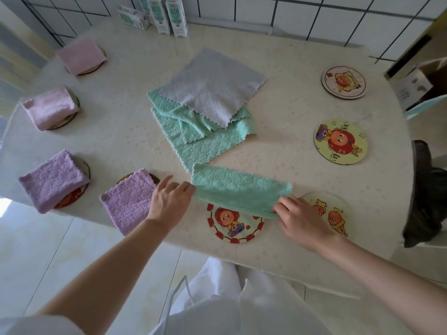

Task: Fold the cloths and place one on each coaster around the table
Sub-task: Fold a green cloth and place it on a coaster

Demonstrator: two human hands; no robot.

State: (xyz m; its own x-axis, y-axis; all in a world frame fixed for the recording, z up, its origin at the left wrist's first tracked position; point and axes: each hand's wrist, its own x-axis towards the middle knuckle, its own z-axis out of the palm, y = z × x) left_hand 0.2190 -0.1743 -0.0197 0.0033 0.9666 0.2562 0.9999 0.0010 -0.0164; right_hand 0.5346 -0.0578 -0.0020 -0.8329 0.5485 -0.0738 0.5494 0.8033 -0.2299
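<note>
A folded green cloth is held stretched between the two hands just above a pale surface. Its left end is pinched by the fingers of the left hand, and its near right corner is gripped by the right hand. Below the cloth, between the hands, a round cartoon coaster is partly covered. A second coaster is partly hidden just beyond the right hand. Just left of the left hand, a folded purple cloth is laid on a coaster. Three more folded cloths on coasters are seen further left. Beyond the hands, loose green cloths are piled under a grey cloth. Two bare coasters are seen beyond the right hand.
</note>
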